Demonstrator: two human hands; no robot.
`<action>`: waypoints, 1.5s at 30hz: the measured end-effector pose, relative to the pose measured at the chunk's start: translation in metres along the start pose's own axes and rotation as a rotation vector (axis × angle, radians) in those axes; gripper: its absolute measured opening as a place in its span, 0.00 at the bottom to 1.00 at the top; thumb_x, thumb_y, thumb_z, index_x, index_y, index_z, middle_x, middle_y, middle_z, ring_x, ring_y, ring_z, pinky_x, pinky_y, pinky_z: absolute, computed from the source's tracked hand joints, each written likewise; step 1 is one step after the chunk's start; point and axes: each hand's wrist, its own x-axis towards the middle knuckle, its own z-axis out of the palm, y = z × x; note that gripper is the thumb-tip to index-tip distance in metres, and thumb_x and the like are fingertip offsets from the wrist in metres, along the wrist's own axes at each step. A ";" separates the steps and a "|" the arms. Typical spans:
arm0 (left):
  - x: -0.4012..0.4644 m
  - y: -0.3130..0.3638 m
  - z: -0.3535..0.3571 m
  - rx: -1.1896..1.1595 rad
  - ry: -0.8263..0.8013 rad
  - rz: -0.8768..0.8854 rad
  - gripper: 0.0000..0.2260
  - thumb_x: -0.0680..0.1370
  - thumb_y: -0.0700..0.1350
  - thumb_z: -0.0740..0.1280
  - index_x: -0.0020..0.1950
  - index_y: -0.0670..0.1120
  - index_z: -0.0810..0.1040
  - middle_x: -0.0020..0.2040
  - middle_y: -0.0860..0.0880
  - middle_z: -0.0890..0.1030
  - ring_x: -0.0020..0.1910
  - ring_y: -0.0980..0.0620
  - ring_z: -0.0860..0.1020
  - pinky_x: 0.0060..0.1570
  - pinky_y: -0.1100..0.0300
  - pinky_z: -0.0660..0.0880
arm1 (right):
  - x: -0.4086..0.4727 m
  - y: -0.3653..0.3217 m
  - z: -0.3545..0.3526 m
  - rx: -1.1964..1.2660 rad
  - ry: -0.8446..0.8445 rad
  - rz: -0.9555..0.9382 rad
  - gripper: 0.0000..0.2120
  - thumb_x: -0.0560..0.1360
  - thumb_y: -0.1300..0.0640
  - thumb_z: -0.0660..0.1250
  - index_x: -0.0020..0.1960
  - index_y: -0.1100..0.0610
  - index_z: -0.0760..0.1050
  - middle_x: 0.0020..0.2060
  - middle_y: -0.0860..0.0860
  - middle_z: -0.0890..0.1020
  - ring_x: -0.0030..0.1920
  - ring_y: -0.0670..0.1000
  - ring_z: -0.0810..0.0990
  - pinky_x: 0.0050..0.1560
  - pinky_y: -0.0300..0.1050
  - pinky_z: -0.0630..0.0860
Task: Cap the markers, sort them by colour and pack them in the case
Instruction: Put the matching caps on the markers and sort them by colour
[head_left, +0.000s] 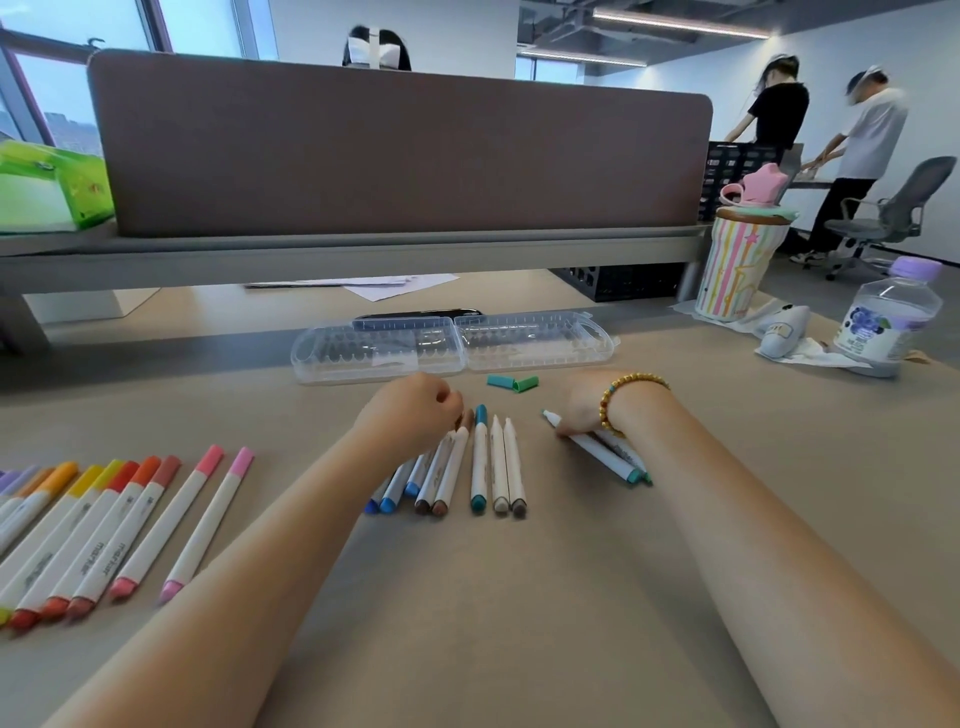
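An open-plan office: a brown fabric desk divider (400, 150) splits shared beige desks (519, 597), with a grey mesh swivel chair (893, 213) and exposed-ceiling strip lights (680, 23) behind.

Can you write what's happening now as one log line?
left hand: on brown markers | right hand: holding green markers | caps: loose | case: open

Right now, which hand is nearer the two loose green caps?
Right. The right hand sits just below and right of the green caps; the left hand is farther off, down-left, over the brown markers.
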 end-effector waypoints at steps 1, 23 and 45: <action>0.000 0.000 -0.001 -0.012 -0.010 0.002 0.15 0.81 0.48 0.56 0.46 0.41 0.78 0.34 0.47 0.75 0.33 0.52 0.71 0.41 0.57 0.73 | -0.001 -0.001 -0.001 0.013 -0.008 -0.010 0.13 0.77 0.49 0.61 0.39 0.57 0.70 0.35 0.51 0.73 0.39 0.51 0.73 0.40 0.42 0.70; -0.009 0.011 -0.025 -0.795 -0.188 -0.180 0.08 0.82 0.45 0.56 0.48 0.45 0.73 0.36 0.50 0.82 0.29 0.58 0.78 0.32 0.66 0.74 | 0.044 -0.040 0.001 0.696 0.495 -0.040 0.13 0.80 0.54 0.57 0.56 0.59 0.76 0.49 0.54 0.78 0.54 0.54 0.74 0.50 0.47 0.73; -0.004 0.005 -0.012 -0.645 -0.150 -0.145 0.15 0.82 0.52 0.53 0.43 0.46 0.72 0.29 0.51 0.67 0.24 0.56 0.63 0.24 0.64 0.63 | 0.022 0.003 0.013 1.525 0.077 -0.403 0.11 0.81 0.63 0.55 0.51 0.57 0.76 0.38 0.51 0.75 0.40 0.47 0.72 0.43 0.40 0.71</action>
